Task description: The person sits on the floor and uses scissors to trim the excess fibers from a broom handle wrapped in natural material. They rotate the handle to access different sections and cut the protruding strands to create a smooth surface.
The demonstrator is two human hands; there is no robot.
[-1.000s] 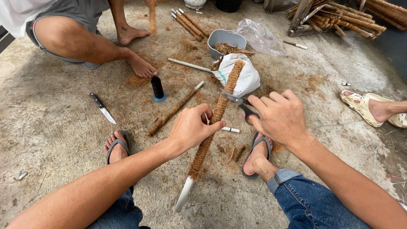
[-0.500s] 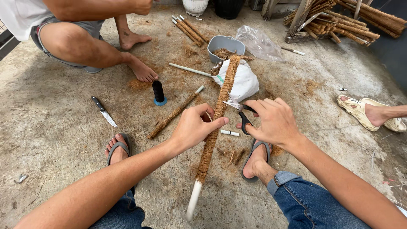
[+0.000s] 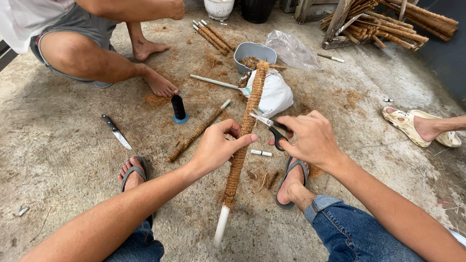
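1. Pole (image 3: 242, 140), a white pipe wrapped in brown coir, is held upright but tilted between the two hands, its bare white foot on the concrete floor (image 3: 63, 160) near the sandalled feet.
2. Left hand (image 3: 216, 145) is closed round the pole's middle: the fingers curl behind it and the thumb (image 3: 245, 139) is pressed across its front.
3. Right hand (image 3: 310, 138) is closed on the black handles of scissors (image 3: 267, 123); the blades are parted slightly and pointed at the pole, just above the left thumb, touching or nearly touching the coir.
4. The step in hand is judged to be trimming at the wrap: a loose fibre or thread at the pole's side seems to be sought, though none can be made out at the blade tips.
5. For the next move, the pole would need to be kept steady by the left hand, and the blades closed clear of the left thumb, which lies very near them.
6. Beyond the fingers, a white sack (image 3: 274, 92) and a grey tub (image 3: 252, 51) of coir are seen behind the pole's top.
7. Left of the left hand lie a second wrapped stick (image 3: 196, 133), a black spool (image 3: 178, 107) and a knife (image 3: 116, 132).
8. Another person's bare legs are seen further off at the upper left.
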